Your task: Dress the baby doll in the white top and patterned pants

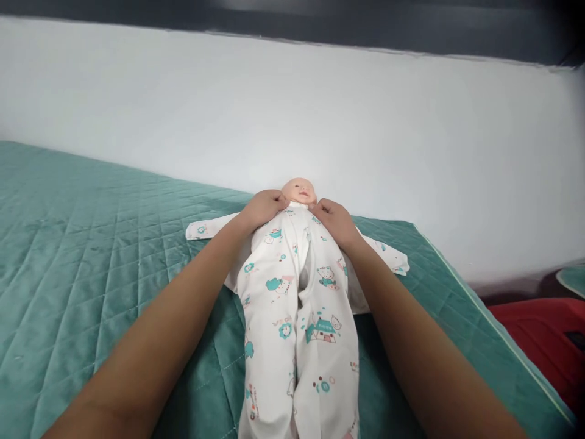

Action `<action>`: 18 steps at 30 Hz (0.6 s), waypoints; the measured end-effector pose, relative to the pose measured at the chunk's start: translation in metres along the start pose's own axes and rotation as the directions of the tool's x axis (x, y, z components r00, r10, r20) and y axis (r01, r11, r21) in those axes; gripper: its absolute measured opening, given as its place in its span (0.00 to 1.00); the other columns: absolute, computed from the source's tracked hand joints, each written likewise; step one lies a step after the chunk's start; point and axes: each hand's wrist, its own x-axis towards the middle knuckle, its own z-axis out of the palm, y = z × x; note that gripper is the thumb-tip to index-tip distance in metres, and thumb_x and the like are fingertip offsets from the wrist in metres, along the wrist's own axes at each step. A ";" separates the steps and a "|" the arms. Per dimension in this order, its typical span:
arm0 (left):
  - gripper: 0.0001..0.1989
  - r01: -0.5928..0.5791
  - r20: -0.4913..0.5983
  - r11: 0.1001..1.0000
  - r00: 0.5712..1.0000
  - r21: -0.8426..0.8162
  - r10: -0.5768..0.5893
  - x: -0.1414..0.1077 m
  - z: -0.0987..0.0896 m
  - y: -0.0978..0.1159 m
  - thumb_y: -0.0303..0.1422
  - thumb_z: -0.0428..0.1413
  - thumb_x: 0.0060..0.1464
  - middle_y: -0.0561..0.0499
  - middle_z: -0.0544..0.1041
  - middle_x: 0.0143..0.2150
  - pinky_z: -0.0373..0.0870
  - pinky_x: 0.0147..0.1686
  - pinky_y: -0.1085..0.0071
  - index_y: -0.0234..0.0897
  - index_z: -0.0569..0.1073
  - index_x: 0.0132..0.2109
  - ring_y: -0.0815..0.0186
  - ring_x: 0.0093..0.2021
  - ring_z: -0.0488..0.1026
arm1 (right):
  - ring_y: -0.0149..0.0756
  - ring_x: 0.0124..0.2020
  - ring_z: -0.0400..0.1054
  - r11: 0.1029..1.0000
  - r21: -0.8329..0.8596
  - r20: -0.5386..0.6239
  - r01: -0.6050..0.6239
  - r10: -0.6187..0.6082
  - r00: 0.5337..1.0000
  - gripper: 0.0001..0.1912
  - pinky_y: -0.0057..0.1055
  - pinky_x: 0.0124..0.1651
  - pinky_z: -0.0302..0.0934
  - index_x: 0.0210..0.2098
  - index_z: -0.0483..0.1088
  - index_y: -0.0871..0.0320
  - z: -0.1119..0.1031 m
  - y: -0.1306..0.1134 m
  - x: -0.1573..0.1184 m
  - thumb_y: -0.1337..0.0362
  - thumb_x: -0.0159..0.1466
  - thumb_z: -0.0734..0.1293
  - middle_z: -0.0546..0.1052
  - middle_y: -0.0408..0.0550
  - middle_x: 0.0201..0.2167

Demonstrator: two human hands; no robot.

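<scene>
A baby doll (pixel 299 190) lies on its back, with its head by the wall and only its head bare. White baby pants (pixel 322 347) printed with green and pink cartoons cover its front, from below the chin down toward me, with a split between the legs. Beneath them, a matching baby shirt (pixel 208 228) spreads its sleeves out to both sides. My left hand (pixel 265 207) pinches the upper edge of the pants beside the doll's neck. On the other side of the neck, my right hand (pixel 333 218) is closed on the opposite upper corner. The fingertips are partly hidden.
A green quilted cover (pixel 114 262) lies under the doll, its piped edge running down the right side. Behind stands a white wall (pixel 205 103) with a dark band along the top. Past the right edge is a red object (pixel 542 335), partly cut off.
</scene>
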 end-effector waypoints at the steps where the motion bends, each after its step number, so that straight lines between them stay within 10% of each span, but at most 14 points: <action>1: 0.10 0.000 -0.015 1.000 1.000 0.017 0.000 0.000 0.001 0.000 0.36 0.54 0.55 0.52 0.72 0.30 0.60 0.35 0.68 0.36 0.70 0.28 0.65 0.34 0.67 | 0.33 0.28 0.57 1.000 0.013 -0.023 -0.009 0.009 1.000 0.18 0.31 0.32 0.50 0.23 0.59 0.55 0.001 0.001 -0.002 0.50 0.63 0.61 0.64 0.39 0.21; 18: 0.12 0.008 -0.041 0.981 0.999 0.191 0.000 -0.033 -0.005 -0.004 0.41 0.48 0.60 0.49 0.77 0.41 0.65 0.44 0.65 0.38 0.69 0.35 0.60 0.42 0.71 | 0.40 0.41 0.68 0.995 0.078 -0.143 0.057 -0.045 0.989 0.13 0.38 0.46 0.62 0.31 0.67 0.55 -0.003 0.022 -0.027 0.52 0.63 0.63 0.76 0.50 0.38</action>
